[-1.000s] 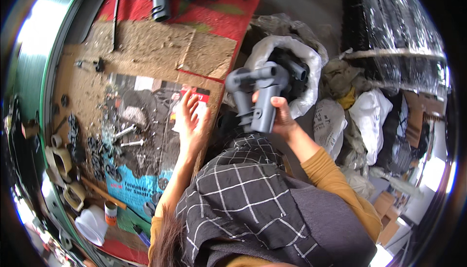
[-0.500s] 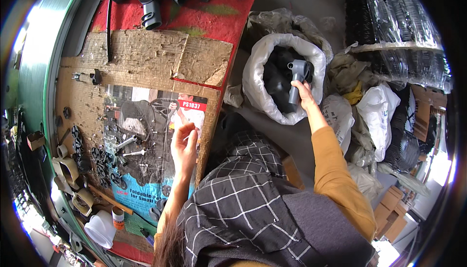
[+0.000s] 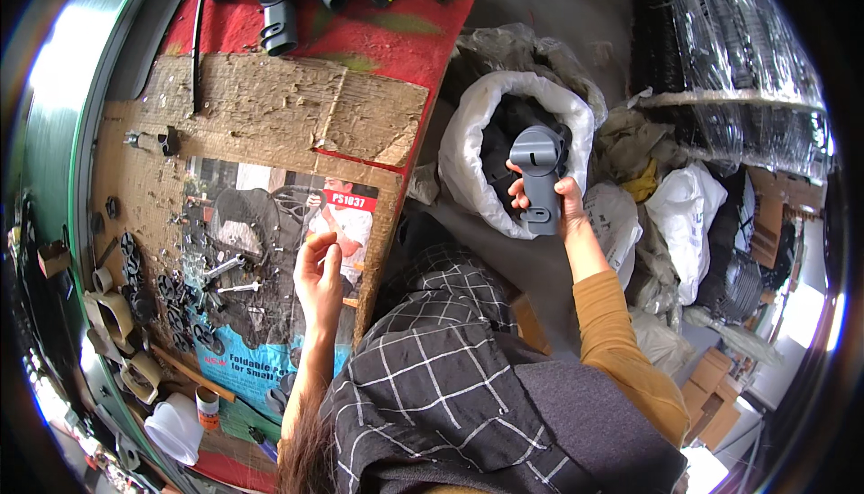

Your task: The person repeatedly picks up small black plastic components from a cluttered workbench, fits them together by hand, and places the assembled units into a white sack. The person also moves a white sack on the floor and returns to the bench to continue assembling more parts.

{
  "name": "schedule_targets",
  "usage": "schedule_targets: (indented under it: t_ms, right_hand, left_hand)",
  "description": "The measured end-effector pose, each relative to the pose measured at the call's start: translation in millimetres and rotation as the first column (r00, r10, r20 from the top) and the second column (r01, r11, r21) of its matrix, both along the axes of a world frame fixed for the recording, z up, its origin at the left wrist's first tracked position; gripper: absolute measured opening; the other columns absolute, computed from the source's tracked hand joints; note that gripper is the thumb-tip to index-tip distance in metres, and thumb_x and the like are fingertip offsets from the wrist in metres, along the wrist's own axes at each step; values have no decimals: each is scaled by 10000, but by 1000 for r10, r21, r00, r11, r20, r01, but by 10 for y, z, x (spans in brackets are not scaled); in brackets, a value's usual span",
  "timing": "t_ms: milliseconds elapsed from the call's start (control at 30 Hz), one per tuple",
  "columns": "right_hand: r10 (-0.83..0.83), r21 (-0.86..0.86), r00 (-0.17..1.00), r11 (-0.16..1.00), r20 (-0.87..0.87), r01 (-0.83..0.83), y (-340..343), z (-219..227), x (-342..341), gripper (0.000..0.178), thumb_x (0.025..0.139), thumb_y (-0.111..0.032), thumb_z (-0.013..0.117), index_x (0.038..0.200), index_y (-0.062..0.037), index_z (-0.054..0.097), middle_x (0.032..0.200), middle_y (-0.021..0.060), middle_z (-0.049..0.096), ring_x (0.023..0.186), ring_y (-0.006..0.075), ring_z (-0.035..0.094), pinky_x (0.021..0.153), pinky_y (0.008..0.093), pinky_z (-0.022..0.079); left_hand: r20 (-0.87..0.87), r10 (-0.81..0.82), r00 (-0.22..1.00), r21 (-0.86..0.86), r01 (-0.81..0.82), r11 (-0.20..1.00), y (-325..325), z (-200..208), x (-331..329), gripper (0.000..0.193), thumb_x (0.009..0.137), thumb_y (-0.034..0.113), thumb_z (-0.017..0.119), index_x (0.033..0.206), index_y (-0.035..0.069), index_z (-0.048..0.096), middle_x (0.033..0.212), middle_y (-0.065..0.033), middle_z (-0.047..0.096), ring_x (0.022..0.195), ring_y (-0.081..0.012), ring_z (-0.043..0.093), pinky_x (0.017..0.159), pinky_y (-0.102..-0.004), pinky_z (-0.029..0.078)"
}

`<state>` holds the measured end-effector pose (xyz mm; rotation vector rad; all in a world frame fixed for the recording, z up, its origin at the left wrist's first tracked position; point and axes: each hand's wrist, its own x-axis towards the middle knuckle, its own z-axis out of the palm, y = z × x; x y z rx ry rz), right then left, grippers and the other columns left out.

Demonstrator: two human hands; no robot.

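On the left, the cardboard-covered surface (image 3: pixel 256 89) carries black discs (image 3: pixel 130 255) and, on a printed sheet (image 3: pixel 256 377), 2 silver bolts (image 3: pixel 225 267). Over the sheet's right part is the left hand (image 3: pixel 319 282): its fingers are loosely curled, nothing shows in it, and I cannot tell whether it touches the sheet.

Farther right, past the surface's edge, the white sack (image 3: pixel 468 166) stands with its rim rolled back and dark pieces inside. In front of its mouth, as seen from the head, is the gray plastic fitting (image 3: pixel 541 184), gripped in the right hand (image 3: pixel 574 211), with fingertips along its left side and the thumb along its right. How high it sits over the sack is hard to tell.

The step in hand looks like handling this 1 fitting at the sack; a next move would call for a firm grip and room to clear the rim.

The fitting's long axis runs almost straight up and down the view, with only a slight lean. Its broad, rounded, slotted head points away from the person, and its narrower tube end points back toward the body
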<state>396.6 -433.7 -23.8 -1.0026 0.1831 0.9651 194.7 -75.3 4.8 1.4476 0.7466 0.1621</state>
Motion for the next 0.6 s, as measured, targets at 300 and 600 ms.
schedule_targets:
  t_ms: [300,600]
  right_hand:
    - [841,-687,314,90,440,722,312,-468,486,658,717,-317,747,1274,-41,532,1256,156,534,1190,348,433,1045,449,313]
    - [652,-475,-24,576,758,666,4400,-291,1456,820,667,-514,761,1272,-41,473,1203,215,566,1061,380,577,916,464,455]
  left_hand:
    - [-64,219,974,46,-216,975,219,67,-397,159,902,56,598,1057,26,612,941,-9,627,836,-70,567,764,-218,459]
    - [-87,467,880,80,-461,884,340,341,-981,154,901,65,610,1049,26,626,910,1,627,816,-59,553,735,-208,447]
